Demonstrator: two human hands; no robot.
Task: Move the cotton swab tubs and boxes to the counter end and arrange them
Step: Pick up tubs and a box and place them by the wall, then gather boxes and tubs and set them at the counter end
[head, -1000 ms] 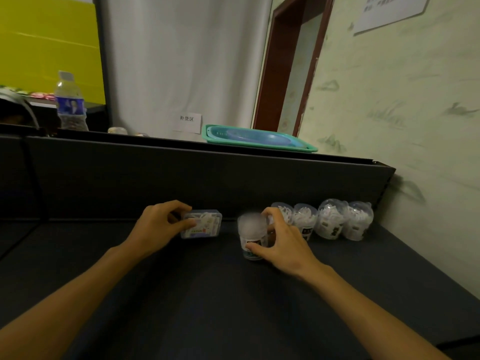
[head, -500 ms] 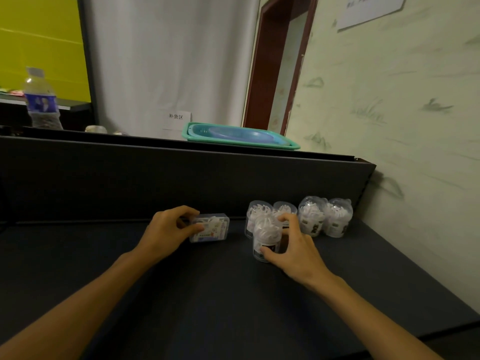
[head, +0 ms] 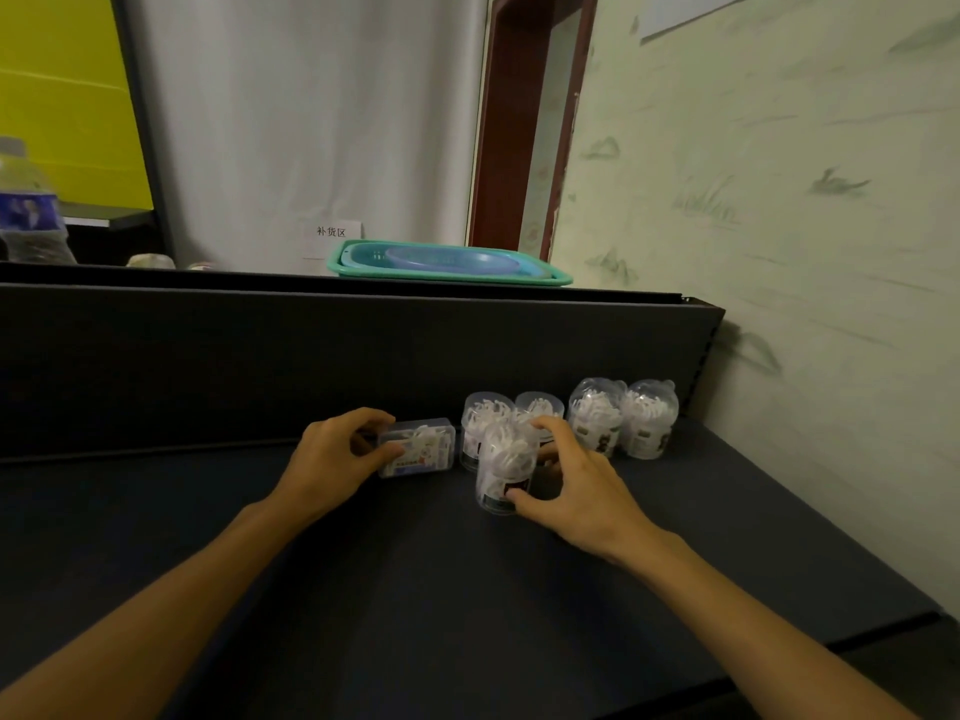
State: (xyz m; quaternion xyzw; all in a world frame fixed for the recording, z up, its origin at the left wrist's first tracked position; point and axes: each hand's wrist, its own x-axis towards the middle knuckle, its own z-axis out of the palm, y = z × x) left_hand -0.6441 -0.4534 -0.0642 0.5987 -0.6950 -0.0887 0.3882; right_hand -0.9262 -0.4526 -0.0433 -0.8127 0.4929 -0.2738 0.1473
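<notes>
A clear round tub of cotton swabs [head: 503,470] stands on the dark counter [head: 467,589], gripped by my right hand [head: 574,488] between thumb and fingers. Behind it stand two similar tubs [head: 480,420], and further right two domed tubs [head: 623,415] sit against the back panel near the wall. My left hand [head: 332,459] holds a clear rectangular swab box [head: 418,446] by its left end; the box lies just left of the tubs.
A dark back panel [head: 311,366] rises behind the counter. On its top ledge rest a teal tray with a blue basin [head: 447,265] and, at far left, a water bottle [head: 28,215]. The pale green wall [head: 779,252] closes off the right end.
My right hand has slid the round tub rightward to stand in front of the other tubs. My left hand has moved the box right, next to the tubs.
</notes>
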